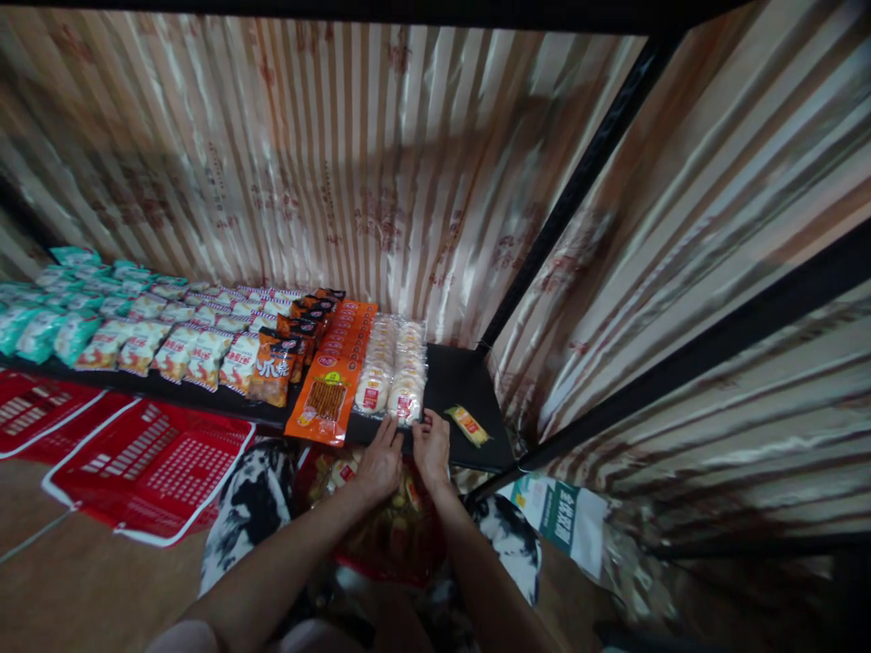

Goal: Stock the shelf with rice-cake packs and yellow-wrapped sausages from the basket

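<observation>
Striped, shiny sheeting (340, 163) closes in the back and the right side of a low black shelf (455, 381). Most of the shelf is already covered, from the left: teal packets (41, 317), then red-and-white packets (183, 349), then a row of orange packets (333, 390), then two rows of clear packets of round cakes (398, 372). These rows run from the back of the shelf to its front edge. Only the right end is bare, so by my reckoning the laying-out is well past halfway, with that last strip left to fill.

On the floor to the left lie red trays (156, 462). Between the person's knees sits a red bag (387, 526) that appears to have more packets in it.

The left hand (381, 462) and the right hand (432, 449) are side by side at the front edge of the shelf. Their fingers are stretched out, and the tips touch the nearest clear packet without closing around it.

A single small yellow packet (467, 424) lies aslant on the bare part, just beside the right hand and apart from the rows.
</observation>
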Available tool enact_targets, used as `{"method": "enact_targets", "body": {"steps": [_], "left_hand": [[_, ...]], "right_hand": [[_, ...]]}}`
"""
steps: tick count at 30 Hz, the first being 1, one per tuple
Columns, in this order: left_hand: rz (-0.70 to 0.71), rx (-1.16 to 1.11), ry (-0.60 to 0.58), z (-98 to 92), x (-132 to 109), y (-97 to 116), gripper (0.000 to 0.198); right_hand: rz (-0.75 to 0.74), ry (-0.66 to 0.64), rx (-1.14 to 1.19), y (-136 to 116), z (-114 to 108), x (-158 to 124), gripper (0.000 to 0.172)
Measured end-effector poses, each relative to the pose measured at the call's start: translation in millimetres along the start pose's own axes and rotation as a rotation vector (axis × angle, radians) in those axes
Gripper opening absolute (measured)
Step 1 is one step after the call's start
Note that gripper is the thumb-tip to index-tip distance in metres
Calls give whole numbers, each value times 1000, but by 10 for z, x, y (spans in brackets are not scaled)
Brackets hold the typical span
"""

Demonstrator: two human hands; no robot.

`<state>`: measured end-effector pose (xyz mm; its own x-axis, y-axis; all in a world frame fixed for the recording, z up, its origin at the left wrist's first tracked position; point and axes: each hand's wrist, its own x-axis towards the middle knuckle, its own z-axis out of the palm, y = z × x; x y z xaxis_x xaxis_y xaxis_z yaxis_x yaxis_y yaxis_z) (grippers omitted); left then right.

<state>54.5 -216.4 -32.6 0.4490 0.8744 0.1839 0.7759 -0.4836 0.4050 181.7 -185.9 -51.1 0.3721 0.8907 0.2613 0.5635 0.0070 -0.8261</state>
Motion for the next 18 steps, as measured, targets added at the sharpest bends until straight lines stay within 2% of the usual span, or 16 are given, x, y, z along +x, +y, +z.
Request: {"method": "enact_targets", "body": {"steps": [5, 11, 15, 18], "left_hand": [[38, -4, 20, 183, -228, -54, 48], [85, 17, 6, 440, -566, -181, 55], [7, -38, -128, 497, -724, -262, 54], [-190, -172, -296, 501, -815, -336, 55]], "right_hand": [[-84, 27, -9, -47, -17, -163, 29], [-215, -76, 9, -66, 8, -528, 27], [-250, -263, -42, 60, 134, -800, 29], [-117, -369, -140, 211, 266, -989, 27]]}}
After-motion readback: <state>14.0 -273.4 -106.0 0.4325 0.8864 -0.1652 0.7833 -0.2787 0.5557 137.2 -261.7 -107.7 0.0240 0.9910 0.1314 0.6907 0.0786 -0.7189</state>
